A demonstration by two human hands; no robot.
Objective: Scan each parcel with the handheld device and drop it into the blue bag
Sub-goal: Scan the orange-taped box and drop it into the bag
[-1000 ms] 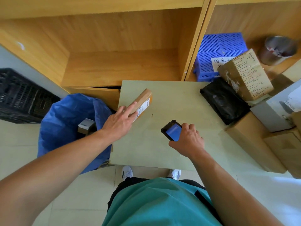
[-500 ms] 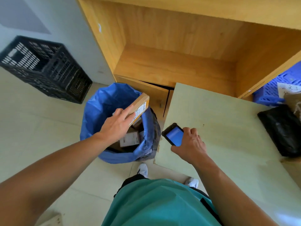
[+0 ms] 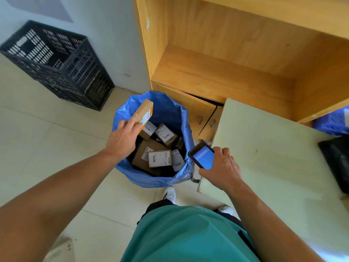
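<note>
Beside the pale surface (image 3: 264, 148), the left hand (image 3: 122, 137), fingers clamped on the brown parcel (image 3: 144, 115), now holds it over the open blue bag (image 3: 170, 104) instead of the surface, so release appears due; the right hand (image 3: 221, 169) grips the scanner (image 3: 203, 157).

Bright, even daylight (white glare on the table (image 3: 273, 163) at lower right), soft shadows, bowed edges.
</note>
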